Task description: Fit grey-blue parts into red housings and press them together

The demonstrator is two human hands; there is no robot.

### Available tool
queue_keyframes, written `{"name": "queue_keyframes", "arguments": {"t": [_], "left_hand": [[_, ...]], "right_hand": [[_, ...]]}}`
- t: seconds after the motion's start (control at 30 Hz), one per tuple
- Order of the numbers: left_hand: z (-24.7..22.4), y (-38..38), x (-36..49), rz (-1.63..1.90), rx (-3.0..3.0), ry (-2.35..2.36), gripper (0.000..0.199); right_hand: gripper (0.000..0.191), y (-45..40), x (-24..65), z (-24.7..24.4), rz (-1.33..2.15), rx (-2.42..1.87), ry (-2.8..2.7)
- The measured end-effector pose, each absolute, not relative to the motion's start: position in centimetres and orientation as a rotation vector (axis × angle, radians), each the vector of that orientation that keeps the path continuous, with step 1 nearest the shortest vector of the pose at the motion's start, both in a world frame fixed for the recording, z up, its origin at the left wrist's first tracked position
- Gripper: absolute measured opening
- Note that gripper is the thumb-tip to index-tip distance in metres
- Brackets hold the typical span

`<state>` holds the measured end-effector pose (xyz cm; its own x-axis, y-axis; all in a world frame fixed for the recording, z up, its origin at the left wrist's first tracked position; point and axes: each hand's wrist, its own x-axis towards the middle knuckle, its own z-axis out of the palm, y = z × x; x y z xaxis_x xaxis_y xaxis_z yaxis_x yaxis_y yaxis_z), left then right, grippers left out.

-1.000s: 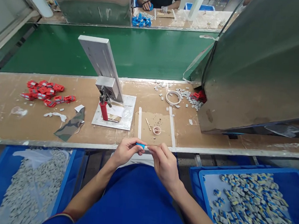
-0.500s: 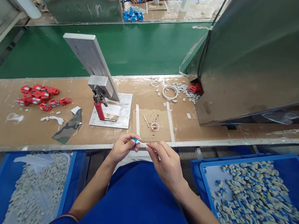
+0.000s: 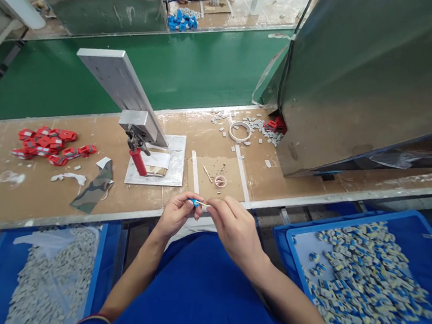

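Note:
Between the fingers of my left hand [image 3: 176,214] is a small blue plastic piece [image 3: 194,202]. My right hand [image 3: 234,227] pinches a thin pale stick [image 3: 204,204] whose far end meets the blue piece; its tip is too small to make out. Both hands are close together just over the table's front edge. Beyond them, on a taped cardboard sheet [image 3: 232,189], stands a small round cup [image 3: 220,181] with a thin stick across it. Another short stick [image 3: 207,174] lies to its left.
A metal toggle-clamp press [image 3: 138,159] with a red handle stands left of centre. Red plastic pieces [image 3: 46,140] lie farther left, near a camouflage cloth [image 3: 93,188]. Blue bins of small parts flank me, left [image 3: 99,268] and right [image 3: 291,235]. A large metal housing [image 3: 360,94] rises at right.
My right hand has tilted slightly and its fingers have come nearer the blue piece, so less of the stick shows. The view has shifted a little. Across the belt, a person's hand has lifted.

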<state>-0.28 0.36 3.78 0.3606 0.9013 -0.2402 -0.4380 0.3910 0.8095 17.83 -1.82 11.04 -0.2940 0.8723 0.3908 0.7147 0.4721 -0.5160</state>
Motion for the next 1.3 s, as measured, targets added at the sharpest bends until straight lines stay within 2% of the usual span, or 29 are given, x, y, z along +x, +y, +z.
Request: {"name": "queue_keyframes", "arguments": {"t": [0.47,0.9,1.3], "left_hand": [[4.6,0.4,0.4,0.951,0.532,0.692,0.038],[3.6,0.5,0.0,0.916,0.764,0.738,0.046],[3.8,0.7,0.5,0.92,0.566,0.696,0.041]], "right_hand": [[0.016,-2.3,18.7,12.1,0.251,-1.329,-2.032],[0.017,-1.9,18.1,10.7,0.382,-1.279,-2.043],[0.014,-2.2,19.0,12.1,0.393,-1.299,-2.077]]}}
